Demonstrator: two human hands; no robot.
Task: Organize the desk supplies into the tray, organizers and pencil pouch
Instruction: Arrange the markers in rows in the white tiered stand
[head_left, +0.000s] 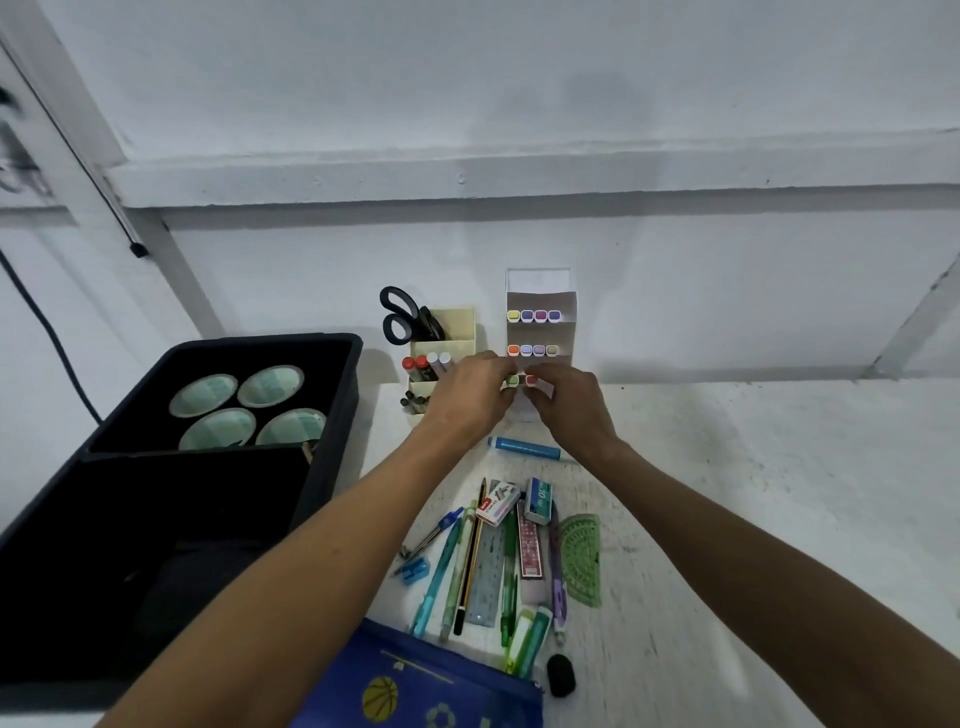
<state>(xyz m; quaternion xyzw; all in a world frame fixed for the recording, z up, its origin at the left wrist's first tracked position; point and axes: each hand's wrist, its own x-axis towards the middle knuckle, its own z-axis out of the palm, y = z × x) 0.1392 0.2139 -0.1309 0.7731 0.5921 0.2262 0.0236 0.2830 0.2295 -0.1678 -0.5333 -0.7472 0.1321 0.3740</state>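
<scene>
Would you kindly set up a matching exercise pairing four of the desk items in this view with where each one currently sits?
Items
1. scissors
2. tape rolls
3. green protractor
4. blue highlighter

Places
A. inside the black tray
B. flat on the desk at the right edge of the loose pile
C. standing in the cream organizer
D. on the desk just below the right hand

Pairs: 1-C, 2-A, 3-B, 4-D
</scene>
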